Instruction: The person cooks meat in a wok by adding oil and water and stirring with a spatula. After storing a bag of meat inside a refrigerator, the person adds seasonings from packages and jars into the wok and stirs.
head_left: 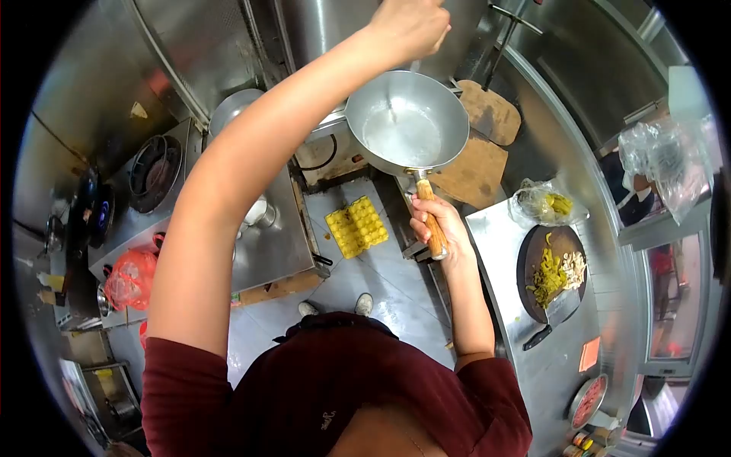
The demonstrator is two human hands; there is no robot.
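Observation:
A silver saucepan [396, 126] with a wooden handle is held out in front of me, its inside bare metal with a bright sheen. My right hand [445, 228] is wrapped around that handle. Beyond the pan's far rim, my left hand [411, 29] reaches up toward the steel wall at the top of the view. Its fingers are curled closed, and anything inside them is hidden. Wooden boards [476, 171] lie to the right of the pan, partly behind it.
On the right counter a round chopping board [533, 251] carries chopped green and pale pieces beside a cleaver [560, 312]. A bowl of red meat [588, 401] sits nearer. Yellow egg trays [356, 228] lie on the floor. At left are a burner [156, 171] and a red plastic bag [131, 278].

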